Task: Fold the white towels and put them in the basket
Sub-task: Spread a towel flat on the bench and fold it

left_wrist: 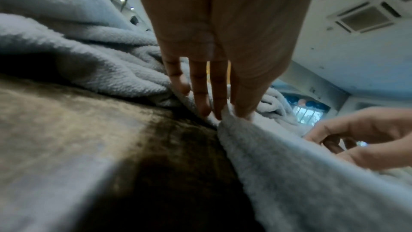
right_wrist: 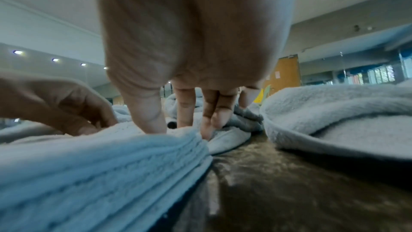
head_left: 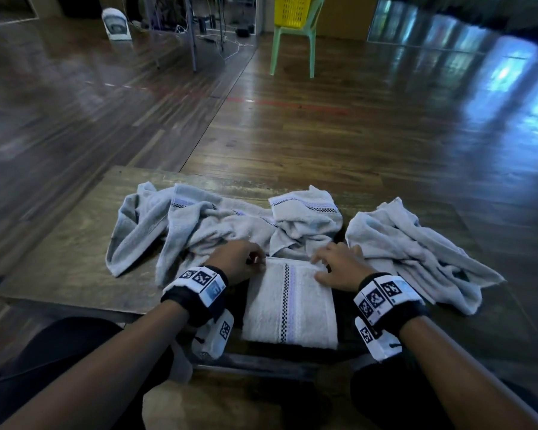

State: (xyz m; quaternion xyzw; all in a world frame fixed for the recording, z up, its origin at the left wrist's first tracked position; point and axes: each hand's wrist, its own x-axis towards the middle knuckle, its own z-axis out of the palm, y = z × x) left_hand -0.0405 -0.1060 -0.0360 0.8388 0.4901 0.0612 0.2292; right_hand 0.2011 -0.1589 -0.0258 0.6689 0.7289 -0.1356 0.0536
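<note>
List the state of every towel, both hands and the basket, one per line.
folded towel: folded flat, at the table's near edge.
left hand: pinches the folded towel's far left corner.
right hand: pinches its far right corner.
left heap of towels: crumpled, unfolded.
right towel: crumpled, unfolded.
yellow basket: on the green chair; contents not visible.

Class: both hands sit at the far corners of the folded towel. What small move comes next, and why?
Probably fold it once more: the left hand and right hand pinch the far corners of the folded towel, which is still long.
</note>
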